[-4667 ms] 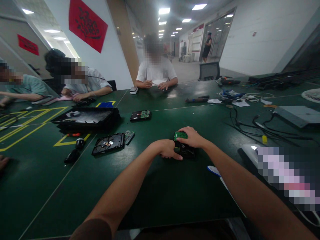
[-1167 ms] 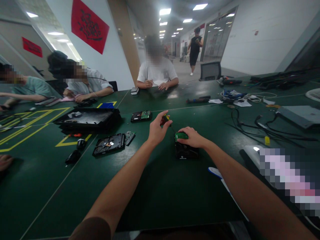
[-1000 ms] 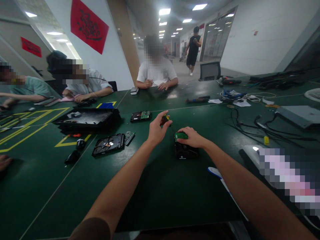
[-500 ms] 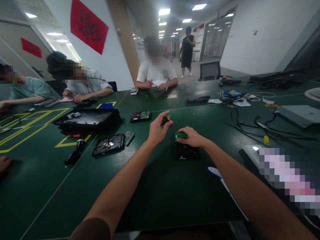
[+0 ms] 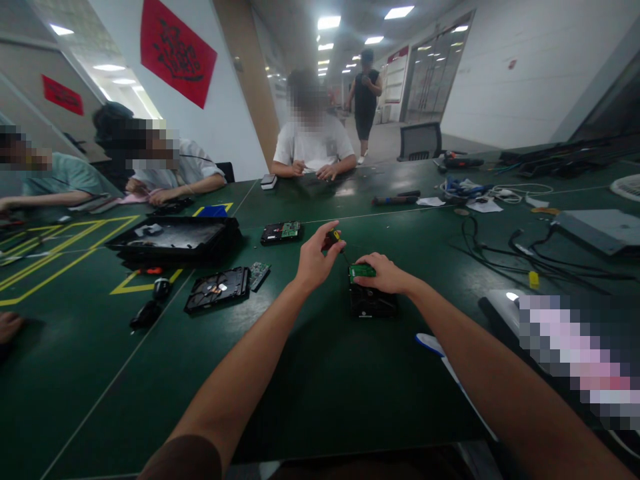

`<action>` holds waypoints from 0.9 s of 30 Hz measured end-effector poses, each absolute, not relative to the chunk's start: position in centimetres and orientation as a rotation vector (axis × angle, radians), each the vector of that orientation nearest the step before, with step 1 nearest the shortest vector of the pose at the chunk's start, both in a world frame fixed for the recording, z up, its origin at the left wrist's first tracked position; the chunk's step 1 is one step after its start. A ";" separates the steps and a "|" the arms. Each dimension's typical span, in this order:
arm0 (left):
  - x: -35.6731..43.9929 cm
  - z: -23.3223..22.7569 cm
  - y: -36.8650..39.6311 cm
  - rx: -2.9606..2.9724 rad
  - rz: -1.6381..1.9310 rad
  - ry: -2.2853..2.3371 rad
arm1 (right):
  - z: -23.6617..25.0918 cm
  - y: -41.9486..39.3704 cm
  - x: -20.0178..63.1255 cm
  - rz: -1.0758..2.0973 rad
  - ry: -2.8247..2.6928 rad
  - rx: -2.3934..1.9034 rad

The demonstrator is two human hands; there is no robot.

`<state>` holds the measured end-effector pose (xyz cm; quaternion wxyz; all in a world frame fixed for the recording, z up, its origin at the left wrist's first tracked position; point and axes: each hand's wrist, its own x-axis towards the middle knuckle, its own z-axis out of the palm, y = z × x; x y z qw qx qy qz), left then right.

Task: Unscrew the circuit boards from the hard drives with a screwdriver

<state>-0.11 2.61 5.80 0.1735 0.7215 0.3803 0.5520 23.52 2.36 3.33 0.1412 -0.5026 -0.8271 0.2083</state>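
A screwdriver with a yellow and dark handle is gripped in my left hand. Its thin shaft slants down to the corner of a black hard drive that lies on the green table. On the drive's far part shows a green circuit board. My right hand is closed over the board and the drive's far right side, holding them against the table; the fingers cover part of the board. Whether the screwdriver's tip sits in a screw is too small to tell.
Left of my hands lie another hard drive, a loose circuit board and a black tray. Farther back is a drive with its board. Cables and a grey metal box lie right. Several people sit around the table.
My hands, the screwdriver and the hard drive stay almost in place. In the background, a walking person has shifted a little to the left.
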 end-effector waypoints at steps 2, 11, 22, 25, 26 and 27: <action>-0.1 6.0 2.4 2.065 1.536 1.102 | 3.3 2.3 23.5 0.596 -2.384 -1.454; 0.6 8.1 2.6 2.071 1.562 1.086 | 2.9 2.5 23.4 0.566 -2.380 -1.440; 0.6 8.5 2.9 2.018 1.480 0.990 | 2.7 2.5 23.4 0.542 -2.379 -1.445; 1.0 8.6 2.9 1.902 1.429 0.921 | 2.6 2.5 23.4 0.539 -2.378 -1.452; 1.1 8.7 2.9 1.862 1.413 0.896 | 2.6 2.5 23.4 0.537 -2.379 -1.455; 1.3 8.8 2.8 1.828 1.401 0.874 | 2.7 2.5 23.4 0.533 -2.378 -1.458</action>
